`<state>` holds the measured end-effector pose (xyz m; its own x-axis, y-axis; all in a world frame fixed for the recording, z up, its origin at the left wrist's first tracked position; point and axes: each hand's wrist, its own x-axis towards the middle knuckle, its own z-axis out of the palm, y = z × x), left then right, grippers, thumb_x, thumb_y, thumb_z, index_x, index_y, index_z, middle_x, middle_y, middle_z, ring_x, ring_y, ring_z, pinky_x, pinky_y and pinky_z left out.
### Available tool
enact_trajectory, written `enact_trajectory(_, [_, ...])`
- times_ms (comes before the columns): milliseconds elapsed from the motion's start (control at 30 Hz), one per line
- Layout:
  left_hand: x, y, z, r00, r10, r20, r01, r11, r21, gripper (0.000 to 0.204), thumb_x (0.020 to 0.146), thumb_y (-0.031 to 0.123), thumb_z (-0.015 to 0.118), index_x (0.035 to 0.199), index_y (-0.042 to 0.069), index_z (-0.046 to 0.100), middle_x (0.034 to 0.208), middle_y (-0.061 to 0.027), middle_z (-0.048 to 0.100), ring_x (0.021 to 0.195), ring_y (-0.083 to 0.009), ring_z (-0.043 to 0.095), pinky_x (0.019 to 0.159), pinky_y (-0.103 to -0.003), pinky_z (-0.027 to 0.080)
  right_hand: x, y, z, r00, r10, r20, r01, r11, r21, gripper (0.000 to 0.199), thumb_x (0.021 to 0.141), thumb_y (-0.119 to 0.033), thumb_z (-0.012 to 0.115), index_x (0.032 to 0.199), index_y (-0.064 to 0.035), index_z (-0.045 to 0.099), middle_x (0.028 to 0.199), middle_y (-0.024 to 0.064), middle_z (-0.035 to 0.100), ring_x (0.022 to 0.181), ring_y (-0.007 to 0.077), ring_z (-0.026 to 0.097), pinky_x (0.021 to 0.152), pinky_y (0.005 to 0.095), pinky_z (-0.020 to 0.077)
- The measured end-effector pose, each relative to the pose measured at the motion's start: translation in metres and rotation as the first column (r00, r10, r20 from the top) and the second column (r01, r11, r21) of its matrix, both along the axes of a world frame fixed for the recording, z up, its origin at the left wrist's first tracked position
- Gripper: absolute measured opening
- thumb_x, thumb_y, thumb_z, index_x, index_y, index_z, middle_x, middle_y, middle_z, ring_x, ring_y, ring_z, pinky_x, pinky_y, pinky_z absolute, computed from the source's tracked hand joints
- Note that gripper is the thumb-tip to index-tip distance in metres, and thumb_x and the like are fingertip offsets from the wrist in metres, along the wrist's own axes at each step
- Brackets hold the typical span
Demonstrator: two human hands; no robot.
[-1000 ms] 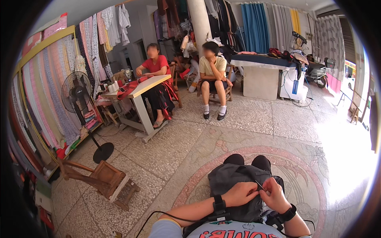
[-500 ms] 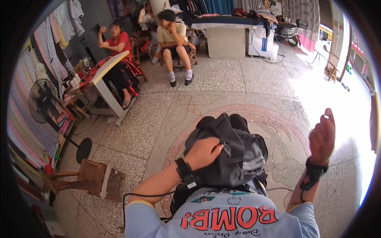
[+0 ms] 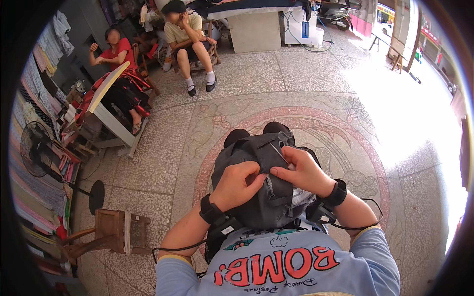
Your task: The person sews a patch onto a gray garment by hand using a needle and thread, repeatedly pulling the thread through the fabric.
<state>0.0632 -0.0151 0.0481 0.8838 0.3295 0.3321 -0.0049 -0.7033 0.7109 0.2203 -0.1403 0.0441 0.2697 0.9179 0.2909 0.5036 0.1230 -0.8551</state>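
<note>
A dark grey cloth garment lies bunched over my lap, with pale frayed threads along a raw edge. My left hand is closed on it, thumb and forefinger pinching a fold near the middle. Close by, my right hand is closed too, its thumb touching the cloth just right of the left fingertips. A thin, straight, needle-like piece sticks out from the right fingers toward the upper left. Its other end is hidden in the hand. Whitish cloth shows below the right hand.
Wooden stool at lower left, beside a black standing fan. Beyond it, a person in red sits by a table; another in yellow sits farther back. Fabrics line the left wall. Black cables run from both wristbands.
My right hand has come down from raised at the right to the cloth beside my left hand. My left hand still pinches the garment. The view has shifted.
</note>
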Motion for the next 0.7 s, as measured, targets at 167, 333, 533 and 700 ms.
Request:
enact_trajectory(167, [-0.006, 0.002, 0.004, 1.0, 0.025, 0.015, -0.026, 0.998, 0.05, 0.014, 0.073, 0.009, 0.062, 0.068, 0.002, 0.051, 0.059, -0.0095, 0.048, 0.051, -0.0212, 0.05, 0.048, -0.031, 0.039, 0.008, -0.005, 0.007, 0.859, 0.019, -0.512, -0.1, 0.986, -0.131, 0.016, 0.086, -0.018, 0.059, 0.084, -0.0037, 0.053, 0.063, -0.0047, 0.048, 0.05, 0.0002, 0.041, 0.041, 0.0181, 0.0325])
enact_trajectory(333, [-0.014, 0.012, 0.006, 0.997, 0.071, -0.019, -0.069, 0.994, 0.089, 0.012, 0.07, 0.008, 0.062, 0.068, 0.002, 0.051, 0.059, -0.009, 0.047, 0.051, -0.0211, 0.051, 0.049, -0.031, 0.04, 0.012, -0.009, -0.003, 0.545, 0.136, -0.827, -0.212, 0.977, 0.021, 0.014, 0.092, -0.02, 0.05, 0.086, -0.0074, 0.051, 0.06, -0.0082, 0.043, 0.045, -0.002, 0.035, 0.038, 0.0152, 0.0254])
enact_trajectory(533, [-0.025, 0.008, 0.008, 1.0, 0.023, 0.0, -0.023, 0.99, 0.139, 0.016, 0.07, 0.008, 0.068, 0.077, 0.003, 0.054, 0.077, -0.0062, 0.051, 0.052, -0.014, 0.049, 0.048, -0.026, 0.038, 0.009, -0.012, -0.008, 0.497, 0.211, -0.842, -0.181, 0.974, 0.138, 0.015, 0.094, -0.021, 0.048, 0.091, -0.0065, 0.052, 0.061, -0.0073, 0.046, 0.044, -0.0016, 0.035, 0.038, 0.0152, 0.0262])
enact_trajectory(700, [-0.016, 0.002, 0.03, 0.997, 0.065, 0.047, -0.06, 0.994, -0.087, 0.046, 0.069, 0.011, 0.074, 0.108, 0.005, 0.05, 0.102, -0.0058, 0.05, 0.054, -0.0067, 0.048, 0.047, -0.021, 0.038, 0.009, -0.012, -0.008, 0.755, 0.162, -0.635, -0.162, 0.985, 0.058, 0.02, 0.093, -0.023, 0.05, 0.099, -0.0048, 0.056, 0.068, -0.0068, 0.051, 0.05, -0.002, 0.042, 0.041, 0.0137, 0.0327])
